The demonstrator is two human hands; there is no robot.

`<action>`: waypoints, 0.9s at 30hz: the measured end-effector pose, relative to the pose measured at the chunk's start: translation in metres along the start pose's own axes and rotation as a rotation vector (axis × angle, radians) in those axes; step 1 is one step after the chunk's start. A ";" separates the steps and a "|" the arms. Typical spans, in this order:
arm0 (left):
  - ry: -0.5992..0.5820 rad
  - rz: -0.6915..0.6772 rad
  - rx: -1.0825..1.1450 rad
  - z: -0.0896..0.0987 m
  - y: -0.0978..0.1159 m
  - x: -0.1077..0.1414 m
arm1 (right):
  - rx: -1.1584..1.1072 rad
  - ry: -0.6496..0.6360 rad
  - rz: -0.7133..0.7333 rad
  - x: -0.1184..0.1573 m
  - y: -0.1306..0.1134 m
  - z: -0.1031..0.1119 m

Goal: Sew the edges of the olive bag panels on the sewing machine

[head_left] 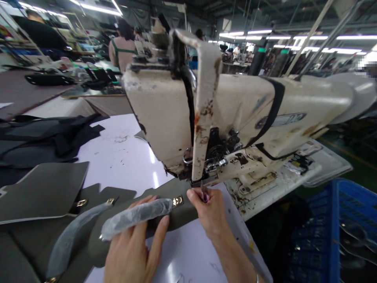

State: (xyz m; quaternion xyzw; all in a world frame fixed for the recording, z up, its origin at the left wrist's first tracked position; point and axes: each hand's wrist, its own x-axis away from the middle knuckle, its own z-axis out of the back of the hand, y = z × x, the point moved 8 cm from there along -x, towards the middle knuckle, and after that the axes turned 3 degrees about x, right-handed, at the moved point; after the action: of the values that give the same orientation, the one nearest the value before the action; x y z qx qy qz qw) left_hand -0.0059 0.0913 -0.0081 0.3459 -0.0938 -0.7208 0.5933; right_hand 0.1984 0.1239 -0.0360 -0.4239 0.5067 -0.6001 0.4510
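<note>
A dark grey-green panel (187,210) lies on the white work surface, its far edge close to the needle area of a worn sewing machine (165,114). Across the panel runs a plastic-wrapped handle (138,216) with a gold metal fitting (177,201) at its right end. My left hand (132,247) rests on the panel, fingers spread and partly under the wrapped handle. Just below the needle area, my right hand (209,208) is closed around small pointed snips (204,192) with pinkish handles. A second wrapped handle (70,236) lies on panels to the left.
Dark cut pieces (44,137) are piled at the left, behind a grey-green panel (44,188). A blue plastic crate (332,232) stands at the lower right beside the table edge. People (122,45) are in the background, beyond another table (26,88).
</note>
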 end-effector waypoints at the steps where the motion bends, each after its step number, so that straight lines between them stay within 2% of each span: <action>1: 0.007 -0.128 -0.051 -0.006 0.011 -0.010 | -0.004 -0.003 -0.005 0.000 0.000 0.000; 3: -0.022 -0.295 -0.098 -0.020 0.025 -0.027 | -0.017 -0.012 -0.014 -0.001 0.001 0.000; 6: -0.058 -0.403 -0.122 -0.032 0.035 -0.043 | -0.065 -0.022 -0.033 -0.003 0.004 -0.002; 11: -0.124 -0.441 -0.143 -0.038 0.031 -0.049 | -0.173 -0.040 -0.067 -0.008 0.008 -0.004; 19: -0.232 -0.462 -0.117 -0.039 0.032 -0.071 | -0.222 -0.065 -0.086 -0.011 0.010 -0.004; 25: -0.191 -0.707 -0.244 -0.045 0.025 -0.069 | -0.208 -0.086 -0.095 -0.008 0.015 -0.001; 27: -0.205 -0.708 -0.269 -0.044 0.024 -0.074 | -0.185 -0.127 -0.076 -0.005 0.015 0.000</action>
State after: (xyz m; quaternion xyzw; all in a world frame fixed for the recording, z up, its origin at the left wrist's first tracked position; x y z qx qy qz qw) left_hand 0.0442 0.1644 0.0011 0.2023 0.0679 -0.9175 0.3357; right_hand 0.2011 0.1272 -0.0507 -0.5198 0.5138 -0.5395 0.4180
